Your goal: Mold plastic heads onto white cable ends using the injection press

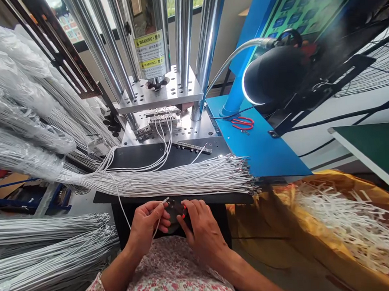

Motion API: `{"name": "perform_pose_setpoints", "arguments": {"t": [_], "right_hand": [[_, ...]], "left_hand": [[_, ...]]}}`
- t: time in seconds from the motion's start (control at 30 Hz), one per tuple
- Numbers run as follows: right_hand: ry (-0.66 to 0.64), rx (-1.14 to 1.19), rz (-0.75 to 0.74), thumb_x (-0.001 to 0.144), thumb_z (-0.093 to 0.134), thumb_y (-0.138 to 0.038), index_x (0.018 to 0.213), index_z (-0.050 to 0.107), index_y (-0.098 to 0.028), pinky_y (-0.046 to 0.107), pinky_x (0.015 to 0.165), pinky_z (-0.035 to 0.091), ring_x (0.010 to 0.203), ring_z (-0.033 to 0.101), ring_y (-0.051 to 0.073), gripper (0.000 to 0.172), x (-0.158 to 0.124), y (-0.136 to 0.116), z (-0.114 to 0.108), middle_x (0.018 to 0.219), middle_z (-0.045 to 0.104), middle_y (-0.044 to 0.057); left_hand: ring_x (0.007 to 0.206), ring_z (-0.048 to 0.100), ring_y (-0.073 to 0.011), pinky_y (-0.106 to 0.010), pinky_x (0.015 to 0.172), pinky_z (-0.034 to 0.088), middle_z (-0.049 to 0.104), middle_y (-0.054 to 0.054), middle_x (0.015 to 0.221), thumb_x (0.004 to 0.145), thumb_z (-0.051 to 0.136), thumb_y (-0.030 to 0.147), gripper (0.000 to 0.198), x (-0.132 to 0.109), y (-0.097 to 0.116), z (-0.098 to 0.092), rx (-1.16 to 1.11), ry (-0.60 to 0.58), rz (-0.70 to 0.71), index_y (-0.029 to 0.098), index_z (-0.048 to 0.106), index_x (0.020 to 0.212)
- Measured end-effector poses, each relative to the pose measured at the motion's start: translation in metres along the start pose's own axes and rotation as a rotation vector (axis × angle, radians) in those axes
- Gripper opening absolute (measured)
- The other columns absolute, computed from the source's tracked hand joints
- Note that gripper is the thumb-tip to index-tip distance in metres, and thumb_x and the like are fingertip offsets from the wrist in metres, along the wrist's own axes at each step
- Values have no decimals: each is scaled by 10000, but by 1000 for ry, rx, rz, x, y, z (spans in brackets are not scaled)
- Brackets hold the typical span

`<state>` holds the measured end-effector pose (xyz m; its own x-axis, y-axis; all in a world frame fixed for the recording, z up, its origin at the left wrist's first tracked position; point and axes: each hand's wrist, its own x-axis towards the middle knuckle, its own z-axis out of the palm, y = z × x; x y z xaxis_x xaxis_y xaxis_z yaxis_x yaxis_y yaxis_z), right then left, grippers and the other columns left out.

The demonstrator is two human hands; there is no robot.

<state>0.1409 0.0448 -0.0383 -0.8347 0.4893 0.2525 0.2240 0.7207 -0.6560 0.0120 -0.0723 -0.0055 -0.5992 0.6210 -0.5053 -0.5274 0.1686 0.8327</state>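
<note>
I have the left hand [149,220] pinched on one white cable [165,200], its end pointing up and right, just off the front edge of the counter [132,156]. The right hand [201,222] grasps a small red-and-black tool [184,211], mostly covered by the fingers; it sits near the cable end, but I cannot confirm contact.

The cable bundle [170,180] lies along the counter's front edge, connector ends at the right front corner. Beyond the rear edge, several cables run into the press fixture [165,121].

Progress, by my judgement: one set is loaded in the fixture and one cable is being worked by hand. I cannot tell which bundled ends are finished.

Clearance: the bundle occupies most of the front edge. Open surface shows at the counter's left rear corner and on the blue base [267,154]. The gap beneath the upper plate [162,99] is narrow; keep approaches low.
</note>
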Motion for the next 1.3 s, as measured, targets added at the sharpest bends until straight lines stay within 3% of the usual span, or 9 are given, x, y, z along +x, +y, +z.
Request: {"name": "perform_pose_setpoints", "arguments": {"t": [0.17,0.43,0.7,0.83,0.9,1.0,1.07,1.17,1.3], "right_hand": [[35,-266,-36,934,489,-172,1178,524,-119,427,781,369,892,454,274,252,-7,1,4,996,592,115],[28,-338,-49,874,552,-107,1245,482,-118,454,845,354,971,463,291,378,-5,2,5,1059,595,127],[-16,-372,-41,879,518,-92,1202,494,-118,448,804,364,919,471,297,325,-7,7,15,1014,609,131],[-167,-190,30,905,482,-105,1077,537,-162,413,774,401,886,506,271,190,-8,6,10,975,614,100],[-279,21,91,954,442,-168,1009,537,-185,381,764,432,868,533,240,112,-7,3,0,959,615,78],[-395,387,171,995,419,-277,1001,539,-210,319,767,469,849,585,183,138,-2,-2,-18,962,635,41],[-353,523,198,991,438,-338,1016,557,-216,303,792,474,862,605,171,172,3,-5,-26,977,651,32],[-167,589,227,966,481,-389,1056,584,-203,312,832,467,910,606,190,231,14,-9,-26,1013,658,53],[-46,776,289,936,535,-410,990,595,-191,283,768,467,834,589,173,233,32,-9,-15,922,638,38]], "left_hand": [[515,605,-100,-175,437,489,669,-33,689,765,777,431,378,-2,-2,4,-18,-10,9,106,674,928],[490,600,-102,-179,410,481,673,-31,699,793,740,446,361,-7,-4,7,41,20,75,117,654,914],[455,602,-118,-186,363,466,676,-36,692,812,696,482,377,-11,-2,11,179,31,139,121,636,903],[441,590,-111,-188,367,467,662,-27,680,840,662,488,367,-10,-1,8,193,-3,146,127,620,885],[435,580,-103,-184,370,462,655,-18,679,858,649,473,346,-10,-1,6,188,-29,137,130,615,879],[445,570,-99,-182,378,451,650,-11,681,880,628,462,326,-11,0,6,149,-59,105,137,617,898],[546,614,-120,-196,448,493,666,-28,727,879,635,455,316,-11,1,7,133,-42,105,140,632,901],[684,623,-120,-212,618,534,663,-32,793,859,679,417,279,-11,2,9,167,-2,159,138,674,861],[614,557,-84,-204,631,502,592,6,718,847,700,402,266,-9,-2,9,126,-71,116,137,689,844]]}}
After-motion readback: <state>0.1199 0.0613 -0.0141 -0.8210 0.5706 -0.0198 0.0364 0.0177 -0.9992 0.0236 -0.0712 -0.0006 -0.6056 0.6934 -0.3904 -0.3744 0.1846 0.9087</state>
